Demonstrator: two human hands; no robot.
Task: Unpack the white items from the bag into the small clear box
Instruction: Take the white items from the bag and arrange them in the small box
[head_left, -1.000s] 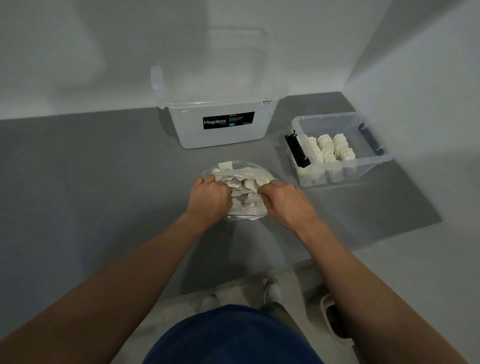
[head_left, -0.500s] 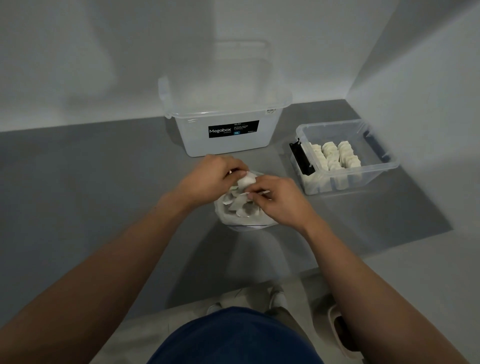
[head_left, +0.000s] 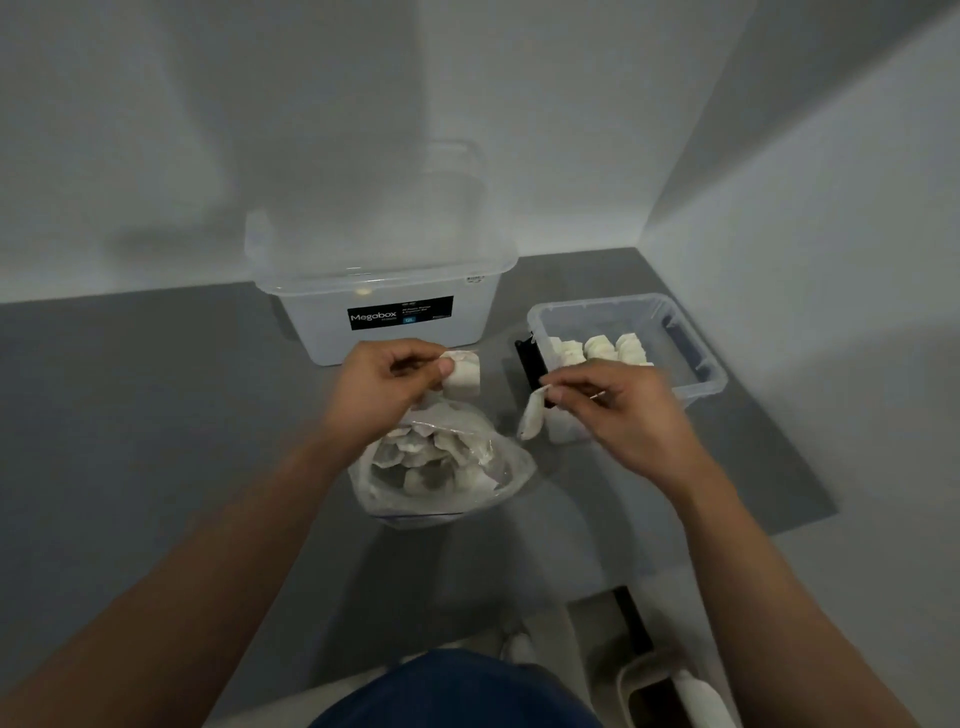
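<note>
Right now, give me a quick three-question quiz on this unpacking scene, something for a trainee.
1. True or false: the left hand holds nothing.
2. Where is the bag? A: hanging on the wall. B: on the grey surface in front of the Megabox bin. C: on the person's lap.
3. Which container already holds rows of white items?
Key: 1 false, it pinches a white item; 2 B; 3 the small clear box.
</note>
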